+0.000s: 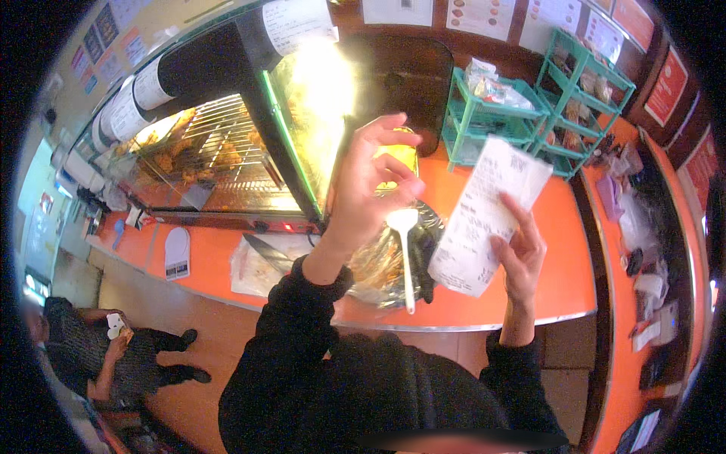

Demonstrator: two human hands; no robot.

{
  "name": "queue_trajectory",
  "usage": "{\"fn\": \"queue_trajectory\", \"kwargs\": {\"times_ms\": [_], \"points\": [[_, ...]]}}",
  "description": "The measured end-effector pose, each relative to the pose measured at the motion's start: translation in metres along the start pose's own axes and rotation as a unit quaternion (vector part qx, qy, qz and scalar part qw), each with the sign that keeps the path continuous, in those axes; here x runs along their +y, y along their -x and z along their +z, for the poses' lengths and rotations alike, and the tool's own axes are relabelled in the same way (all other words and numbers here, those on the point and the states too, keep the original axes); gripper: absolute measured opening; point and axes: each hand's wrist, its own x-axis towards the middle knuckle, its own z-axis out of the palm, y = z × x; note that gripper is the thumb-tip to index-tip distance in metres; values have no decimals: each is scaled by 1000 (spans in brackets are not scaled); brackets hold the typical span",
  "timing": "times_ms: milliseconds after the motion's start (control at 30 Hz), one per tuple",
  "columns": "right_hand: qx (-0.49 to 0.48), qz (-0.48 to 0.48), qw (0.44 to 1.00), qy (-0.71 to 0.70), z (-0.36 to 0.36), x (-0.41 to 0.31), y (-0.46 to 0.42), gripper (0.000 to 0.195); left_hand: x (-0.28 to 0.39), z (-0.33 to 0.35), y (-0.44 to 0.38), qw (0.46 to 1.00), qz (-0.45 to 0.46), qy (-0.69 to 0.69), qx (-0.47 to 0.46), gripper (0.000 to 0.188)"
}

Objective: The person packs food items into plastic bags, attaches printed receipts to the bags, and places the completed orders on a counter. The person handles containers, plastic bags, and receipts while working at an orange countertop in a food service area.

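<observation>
A long printed paper slip (473,227) is pinched between the thumb and fingers of my right hand (519,244), raised above the orange counter. My left hand (368,187) is lifted with curled, slightly spread fingers, and nothing shows in its grasp. Below the hands, a white long-handled plastic spoon or scoop (406,255) lies over a container covered in clear plastic (374,272), with orange-brown contents. A black item, perhaps a glove (425,255), is at its right side. Something yellow (401,162) shows behind my left fingers.
A lit glass food warmer (215,153) holds fried food on racks. A large knife (266,252) rests on a white board (244,275). Teal plastic shelves (493,110) stand at the counter's back right. Another person (108,346) stands at lower left, holding a small item.
</observation>
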Motion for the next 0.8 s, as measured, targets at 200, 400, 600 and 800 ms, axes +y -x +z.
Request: {"fn": "queue_trajectory", "kwargs": {"times_ms": [200, 400, 600, 800], "points": [[6, 53, 998, 26, -72, 22, 9, 47, 24, 57, -3, 928, 283, -118, -210, 44], [24, -2, 999, -33, -87, 16, -11, 52, 31, 114, -18, 702, 465, -244, -481, 44], [38, -29, 998, -39, -120, 8, -22, 57, 4, 132, -44, 691, 500, -239, -464, 44], [12, -70, 996, -51, -186, 15, -54, 59, -89, 162, -65, 906, 324, -196, -187, 45]]}}
